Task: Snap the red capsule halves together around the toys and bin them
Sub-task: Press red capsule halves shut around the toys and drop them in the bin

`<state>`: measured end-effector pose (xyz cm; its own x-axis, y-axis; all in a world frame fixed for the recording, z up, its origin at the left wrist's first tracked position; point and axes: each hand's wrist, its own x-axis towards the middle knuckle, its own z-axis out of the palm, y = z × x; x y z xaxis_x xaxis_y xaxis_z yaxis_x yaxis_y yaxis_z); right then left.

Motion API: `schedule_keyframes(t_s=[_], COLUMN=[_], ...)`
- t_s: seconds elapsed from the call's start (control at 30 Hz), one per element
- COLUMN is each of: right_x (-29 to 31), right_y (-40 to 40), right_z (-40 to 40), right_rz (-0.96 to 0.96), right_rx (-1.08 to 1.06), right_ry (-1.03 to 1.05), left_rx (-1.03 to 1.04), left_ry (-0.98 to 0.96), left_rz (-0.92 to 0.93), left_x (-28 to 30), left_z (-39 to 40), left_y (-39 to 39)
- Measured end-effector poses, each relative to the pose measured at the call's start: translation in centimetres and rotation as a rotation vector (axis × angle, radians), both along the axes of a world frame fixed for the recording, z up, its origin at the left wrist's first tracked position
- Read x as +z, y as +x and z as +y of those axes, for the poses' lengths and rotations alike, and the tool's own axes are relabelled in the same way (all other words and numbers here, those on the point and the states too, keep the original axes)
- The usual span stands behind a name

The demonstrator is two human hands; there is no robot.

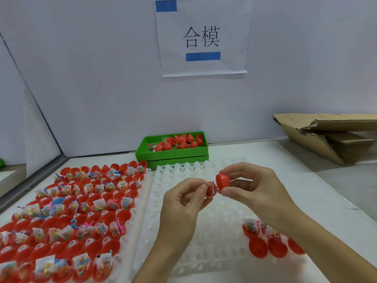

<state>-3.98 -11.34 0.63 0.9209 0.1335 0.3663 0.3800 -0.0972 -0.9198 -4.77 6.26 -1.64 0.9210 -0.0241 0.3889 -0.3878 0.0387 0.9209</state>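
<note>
My left hand (183, 203) pinches a red capsule half with a bagged toy (211, 189) in it, above the white tray (183, 242). My right hand (251, 186) grips a red cap half (222, 180), its open side turned toward the other half, just apart from it. A green bin (146, 153) at the back holds several closed red capsules (179, 140). At the left, a tray of open red halves with toy bags (77, 211) is nearly full. A few red halves with toys (263, 240) sit at the white tray's right, partly hidden by my right forearm.
A torn cardboard box (330, 135) lies at the back right. A paper sign (204, 37) hangs on the white wall. A metal rail (32, 180) runs along the table's left edge.
</note>
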Motion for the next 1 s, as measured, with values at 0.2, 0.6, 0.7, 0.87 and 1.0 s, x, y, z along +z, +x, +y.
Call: schedule_keyframes(t_s=[0.2,0.6,0.7,0.87,1.0], right_x=[-0.06,-0.29,-0.36,-0.39,-0.38], right_y=[-0.08,-0.11,-0.22,-0.29,-0.25], right_z=[-0.01,0.12,0.27,0.43,0.45], right_rz=[-0.021,-0.04,-0.05,-0.052,-0.035], right_rx=[-0.007,0.0,0.006,-0.025,-0.059], right_ry=[-0.029,-0.047,-0.082,-0.101,-0.061], left_rx=[0.087,0.108,0.125,0.117,0.04], left_ry=[0.048,0.166,0.158,0.18,0.169], left_rz=[-0.097,-0.098,-0.096,-0.093,-0.105], left_x=[0.21,-0.46,-0.49,-0.55,-0.4], left_z=[-0.08,-0.08,0.0,0.09,-0.04], left_y=[-0.1,0.26,0.34,0.34,-0.02])
